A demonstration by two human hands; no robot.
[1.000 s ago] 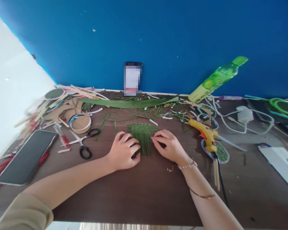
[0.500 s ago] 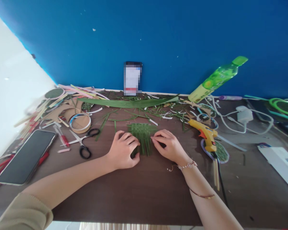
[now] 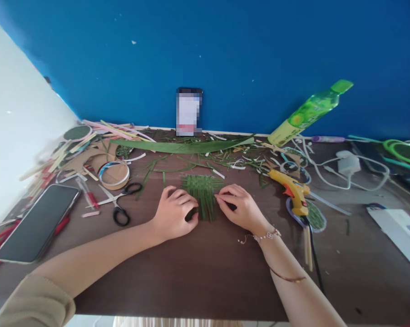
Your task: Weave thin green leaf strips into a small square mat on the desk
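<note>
A small mat woven from green leaf strips (image 3: 203, 186) lies flat on the dark table, its long loose strip ends pointing toward me. My left hand (image 3: 177, 213) rests at its left edge, fingers curled and thumb bent in toward them against the strips. At the right edge, my right hand (image 3: 237, 204) has thumb and forefinger pinched together beside the strips. What that pinch holds is too small to make out. Cut leaf strips (image 3: 150, 170) lie loose behind the mat, in front of a long whole leaf (image 3: 187, 146).
Black-handled scissors (image 3: 121, 206), a tape roll (image 3: 114, 175) and a phone (image 3: 37, 222) lie to the left. On the right are a yellow glue gun (image 3: 295, 193), a white charger (image 3: 348, 163) and a leaning green bottle (image 3: 307, 113). Another phone (image 3: 189, 111) leans against the blue wall.
My left thumb has drawn slightly closer to the fingers, and the green strip seen in the gap of that hand no longer shows there. My right hand has barely moved.
</note>
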